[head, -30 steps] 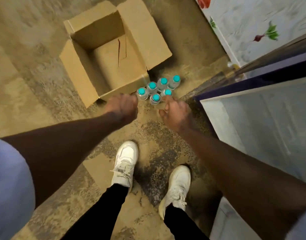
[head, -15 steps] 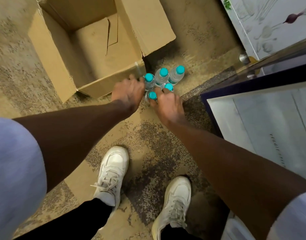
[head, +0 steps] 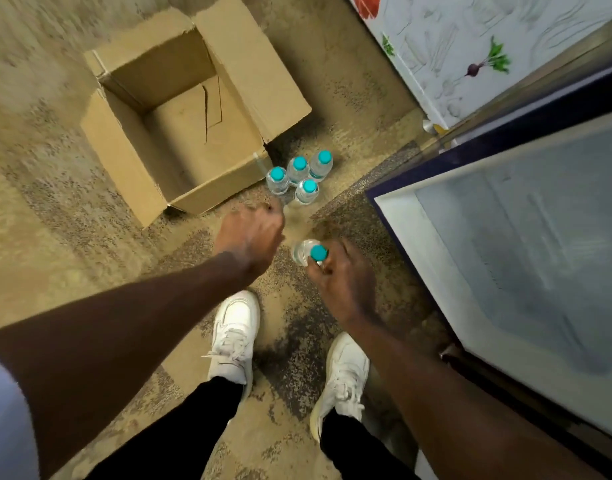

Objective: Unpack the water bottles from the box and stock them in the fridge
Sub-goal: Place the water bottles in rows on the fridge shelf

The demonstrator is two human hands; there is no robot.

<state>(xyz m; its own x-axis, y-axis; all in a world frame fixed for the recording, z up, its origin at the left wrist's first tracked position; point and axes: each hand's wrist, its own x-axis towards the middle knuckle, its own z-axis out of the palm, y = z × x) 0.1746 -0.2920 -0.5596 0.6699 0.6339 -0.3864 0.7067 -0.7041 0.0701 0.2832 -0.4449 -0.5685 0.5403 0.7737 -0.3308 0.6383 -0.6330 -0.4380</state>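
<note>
Head view: bottle (head: 307, 252) gripped in right hand (head: 342, 282), beside left hand (head: 251, 237).

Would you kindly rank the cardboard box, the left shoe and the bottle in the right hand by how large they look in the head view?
1. cardboard box
2. left shoe
3. held bottle, gripped by the right hand; seen almost end-on and partly covered, so it looks small.

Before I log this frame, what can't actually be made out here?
Head view only.
1. The left hand: motion-blurred, back toward the camera; whether it holds anything cannot be told.
2. The fridge: its shelves are cut off by the right edge, so stocked bottles are unseen.
3. The held bottle in the right hand and the four floor bottles: labels too small and blurred to read.
</note>
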